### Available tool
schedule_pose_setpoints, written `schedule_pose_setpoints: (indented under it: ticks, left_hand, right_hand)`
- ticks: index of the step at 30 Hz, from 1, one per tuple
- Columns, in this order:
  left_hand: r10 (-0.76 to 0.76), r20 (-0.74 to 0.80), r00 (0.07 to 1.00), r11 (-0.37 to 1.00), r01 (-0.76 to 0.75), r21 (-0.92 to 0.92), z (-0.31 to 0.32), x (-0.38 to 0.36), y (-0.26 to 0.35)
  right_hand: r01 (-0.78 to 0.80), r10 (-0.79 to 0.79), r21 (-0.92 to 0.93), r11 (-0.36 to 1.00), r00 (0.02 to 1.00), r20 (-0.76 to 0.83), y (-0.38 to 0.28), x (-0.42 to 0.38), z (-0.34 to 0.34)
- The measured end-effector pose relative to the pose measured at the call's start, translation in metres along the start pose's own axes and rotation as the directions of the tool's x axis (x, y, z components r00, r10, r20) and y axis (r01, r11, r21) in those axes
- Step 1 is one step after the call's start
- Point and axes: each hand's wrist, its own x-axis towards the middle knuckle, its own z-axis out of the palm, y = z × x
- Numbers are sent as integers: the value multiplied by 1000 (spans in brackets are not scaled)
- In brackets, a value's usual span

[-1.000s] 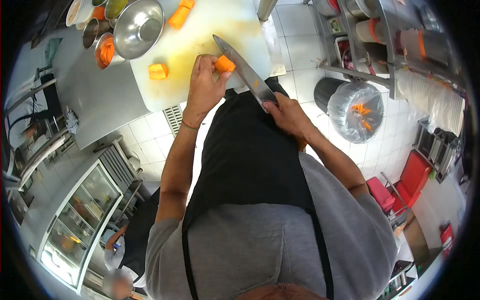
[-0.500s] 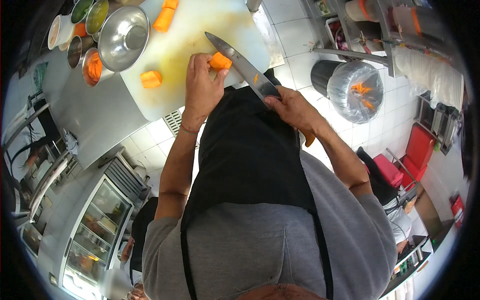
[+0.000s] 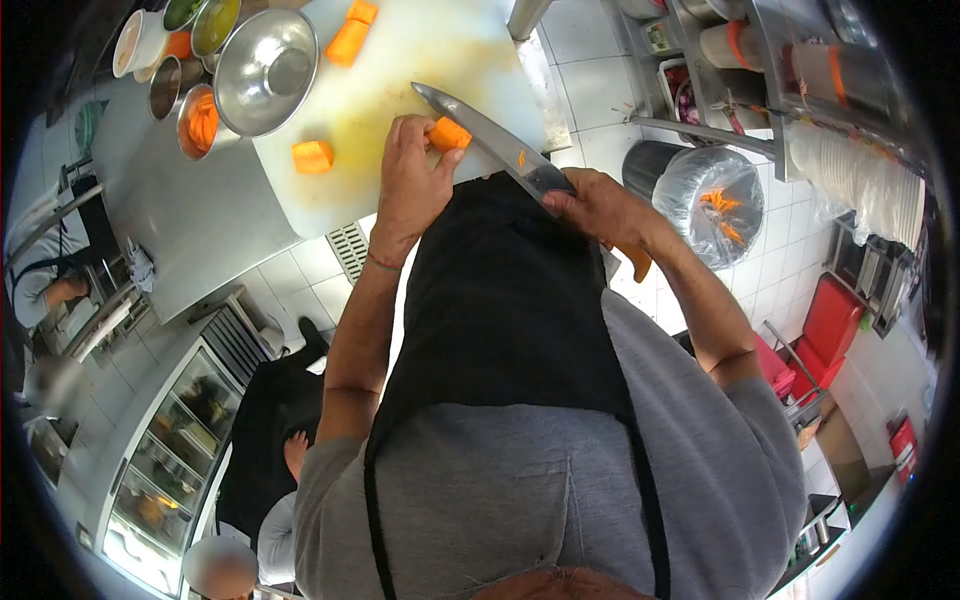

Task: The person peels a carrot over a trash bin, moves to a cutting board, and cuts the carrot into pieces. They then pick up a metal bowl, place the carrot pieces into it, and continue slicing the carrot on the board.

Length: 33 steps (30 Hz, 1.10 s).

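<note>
My left hand [image 3: 415, 185] pinches a peeled orange carrot piece [image 3: 452, 133] between thumb and fingers, over the near edge of the white, yellow-stained cutting board [image 3: 440, 40]. My right hand [image 3: 605, 208] grips a large chef's knife [image 3: 490, 136] near where the blade meets the handle; its orange-brown handle end shows below the palm. The blade points away to the left, close beside the held piece, with a small orange scrap stuck on it. Another carrot chunk [image 3: 313, 157] lies on the board at left, and a longer piece [image 3: 347, 43] farther back.
A large steel bowl [image 3: 240, 100] overlaps the board's left edge, beside a small bowl of carrot slices [image 3: 200, 128] and several other containers. At right stands a lined bin [image 3: 708, 210] with orange scraps, below a metal shelf [image 3: 705, 130]. Another person [image 3: 270, 430] is behind at left.
The view has shifted slightly, so the board and bowls appear farther right. Both hands keep their holds on the carrot piece and knife. The person behind at left shows more fully.
</note>
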Motion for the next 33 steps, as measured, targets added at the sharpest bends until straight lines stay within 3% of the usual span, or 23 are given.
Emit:
schedule_pose_setpoints:
  ticks: [3,6,12,15,17,20,23,26,27,29,33]
  left_hand:
    - [8,-7,1000,1000,-8,2,-1,0,4]
    - [18,-30,999,1000,-18,-13,0,-2,5]
    - [43,-65,997,999,-45,-27,2,-1,2]
    - [27,-66,997,999,-29,-32,2,-1,1]
    - [-21,-56,998,999,18,-50,2,-2,2]
    - [24,-85,996,997,-18,69,-1,-2,-4]
    - [-108,-108,988,994,111,22,-13,3,5]
    - [-254,-50,966,859,202,-471,-6,6,-5]
    - [-239,-39,970,791,172,-587,-6,7,7]
    - [-320,14,947,718,252,-649,-11,9,25]
    - [-371,44,928,630,286,-722,-10,7,11]
  right_hand:
    - [-74,78,-43,996,992,103,-11,2,-17]
    - [-42,43,-14,999,990,135,-13,9,-23]
    - [-85,43,186,979,974,222,8,22,-6]
    - [-23,20,76,997,999,49,-5,11,-17]
    - [-21,17,140,990,999,34,-6,1,-28]
    - [-60,57,175,983,998,21,-16,-17,-39]
    - [-54,52,224,973,999,14,-12,-25,-36]
    - [43,-38,204,978,999,-32,-5,-17,-22]
    - [49,-46,212,976,999,-19,-10,-17,-19]
    - [101,-95,114,988,994,-60,-21,-19,-12]
    - [125,-117,143,982,991,-64,-31,-21,-8]
